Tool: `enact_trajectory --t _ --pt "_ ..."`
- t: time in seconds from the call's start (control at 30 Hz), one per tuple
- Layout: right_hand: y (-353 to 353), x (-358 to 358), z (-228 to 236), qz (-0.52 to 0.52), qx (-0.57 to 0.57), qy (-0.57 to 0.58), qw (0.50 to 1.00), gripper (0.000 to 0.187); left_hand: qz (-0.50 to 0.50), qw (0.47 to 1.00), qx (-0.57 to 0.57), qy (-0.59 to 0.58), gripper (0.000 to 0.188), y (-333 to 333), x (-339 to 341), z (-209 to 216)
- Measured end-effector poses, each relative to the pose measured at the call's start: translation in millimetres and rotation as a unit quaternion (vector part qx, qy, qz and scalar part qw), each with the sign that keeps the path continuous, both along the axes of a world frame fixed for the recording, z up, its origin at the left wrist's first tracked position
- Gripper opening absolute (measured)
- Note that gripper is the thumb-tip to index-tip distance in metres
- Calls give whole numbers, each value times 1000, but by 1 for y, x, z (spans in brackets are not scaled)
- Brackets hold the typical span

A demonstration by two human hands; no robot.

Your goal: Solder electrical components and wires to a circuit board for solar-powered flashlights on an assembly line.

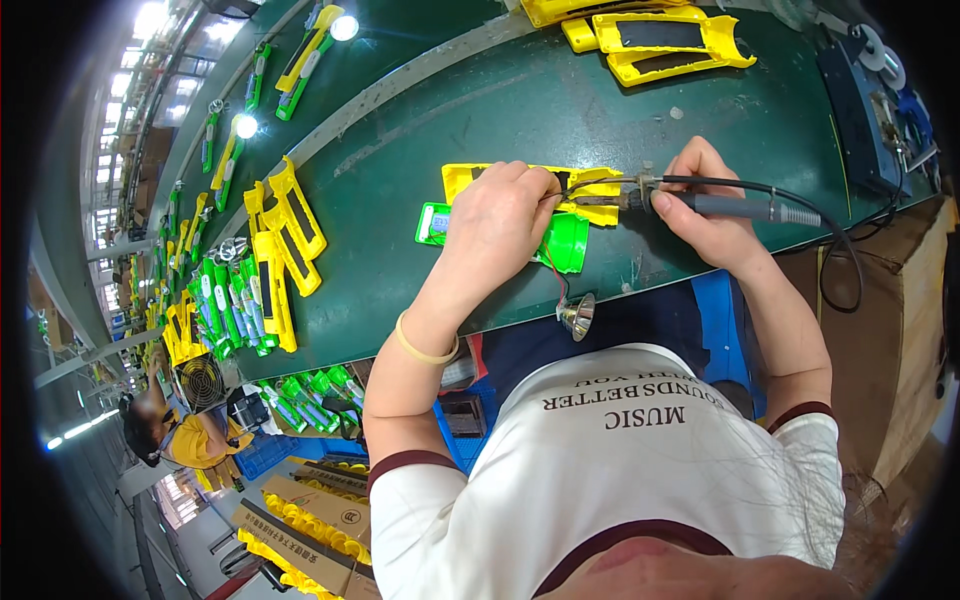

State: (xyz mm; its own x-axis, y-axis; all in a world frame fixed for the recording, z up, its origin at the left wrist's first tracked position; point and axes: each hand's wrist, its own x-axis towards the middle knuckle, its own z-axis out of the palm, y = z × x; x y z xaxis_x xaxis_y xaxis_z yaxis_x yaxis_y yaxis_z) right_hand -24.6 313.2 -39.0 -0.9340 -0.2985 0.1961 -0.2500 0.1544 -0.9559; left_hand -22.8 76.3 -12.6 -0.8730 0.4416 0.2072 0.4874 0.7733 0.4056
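Observation:
My left hand point(497, 225) lies over a yellow casing half point(459, 180) and a green casing half point(567, 243), fingers pinched together; what they grip is hidden. A soldering iron point(728, 207) is in my right hand point(712, 242), its tip side pointing left toward the left fingertips. A metal guide and a black cable run along the iron. Thin red and dark wires lead from the green half to a silver lamp reflector point(577, 317), which hangs at the bench's near edge. Both casing halves rest on the green bench top point(385, 215), partly covered by my hand.
Yellow casing parts point(670, 40) are piled at the far edge. More yellow casings point(290, 220) and green lamp bodies point(225, 300) lie at left. A dark control box with a wire spool point(862, 110) stands right. A co-worker point(185, 435) sits at lower left near cartons point(300, 535).

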Motion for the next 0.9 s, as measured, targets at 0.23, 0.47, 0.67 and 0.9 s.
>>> enact_trajectory --t 0.23,0.47,0.67,0.9 --pt "11 5 5 -36 -233 -50 971 25 -7 1000 1 -4 6 0 0 1" --pt "-29 -2 13 -25 -242 -132 961 28 -9 1000 -7 -10 7 -1 0 1" --pt "-38 -8 2 -16 -244 -138 960 28 5 999 -21 -41 10 0 -3 3" --pt "-40 -7 -1 -22 -255 -140 956 27 43 997 -64 -28 10 5 -1 5"
